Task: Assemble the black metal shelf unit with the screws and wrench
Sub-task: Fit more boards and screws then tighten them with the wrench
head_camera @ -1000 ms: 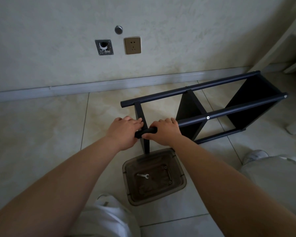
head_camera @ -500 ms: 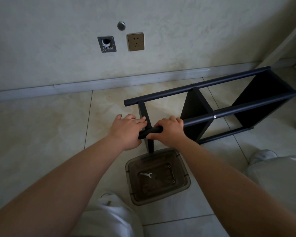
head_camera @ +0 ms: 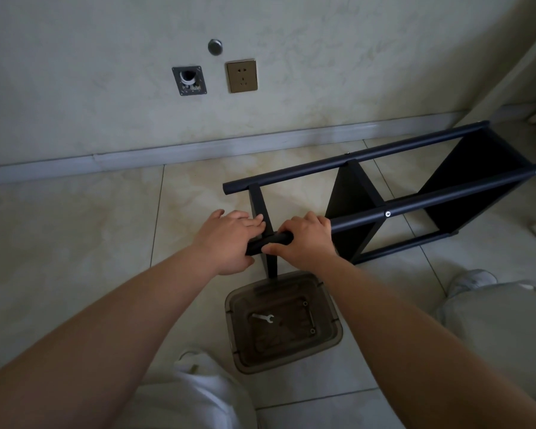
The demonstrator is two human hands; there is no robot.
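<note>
Black shelf unit point(head_camera: 384, 193) on its side; wrench point(head_camera: 263, 317) in bin.

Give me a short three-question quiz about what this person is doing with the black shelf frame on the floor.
1. True or false: the wrench is in the person's right hand.
2. Where does the wrench lie? A) on the tiles B) inside the clear plastic bin C) on the shelf unit
3. Which tube of the shelf unit do the left hand and the right hand grasp?

Key
1. False: both hands are on the frame.
2. B.
3. The near tube, at its left end.
</note>
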